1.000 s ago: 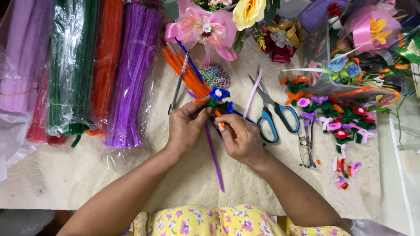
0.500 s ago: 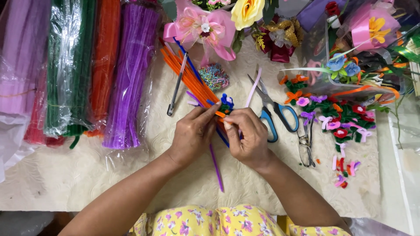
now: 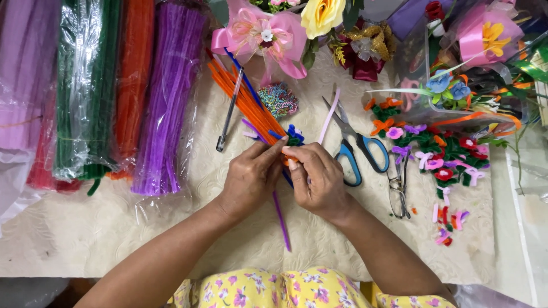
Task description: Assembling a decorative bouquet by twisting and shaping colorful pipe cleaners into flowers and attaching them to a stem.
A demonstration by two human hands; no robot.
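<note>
Two hands meet at the middle of the desk (image 3: 85, 239): the left hand (image 3: 251, 174) and right hand (image 3: 319, 179) have drawn closer than a moment ago, fingertips now pinched shut on a small blue pipe-cleaner flower (image 3: 294, 136) with a purple pipe cleaner (image 3: 281, 219) trailing down beneath them. That tighter grip suggests twisting of the stem is under way. Blue-handled scissors (image 3: 357, 151) lie just right; loose orange pipe cleaners (image 3: 245, 102) fan out above the left hand.

Bare cloth (image 3: 114, 239) near left, scissors (image 3: 354, 148) and perhaps scraps (image 3: 448, 225) crowding right
</note>
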